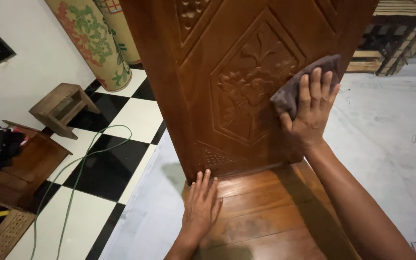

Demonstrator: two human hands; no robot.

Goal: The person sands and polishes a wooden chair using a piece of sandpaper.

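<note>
1. Carved wooden panel (246,82), the upright back of a varnished piece of furniture, stands straight ahead of the person and rises out of the top of the view; its raised flower carving sits inside a diamond frame.
2. One dark grey cloth (298,86) lies flat against that carving, pinned there by the right hand (311,113). The grip is a wide, splayed one: fingers spread over the cloth and pressing it to the wood, not closed around it.
3. Pressing with an open palm keeps the cloth in full contact with the uneven relief, which looks like the reason for holding it so.
4. One left hand (201,207) rests flat on the slatted wooden seat (266,212) just below the panel, fingers together and extended, holding nothing; it seems to steady the person or the furniture.
5. Two hands show in all, both the person's own.
6. On the black-and-white tiled floor (97,168) to the left stand one small wooden stool (61,108) and one thin green cable (80,168) trailing in a loop.
7. Two rolled floral mats (92,38) lean against the white wall (30,67), though the second is mostly hidden, so that count is unsure.
8. Wooden slats (391,48) are stacked at far right, too cut off to count.
</note>
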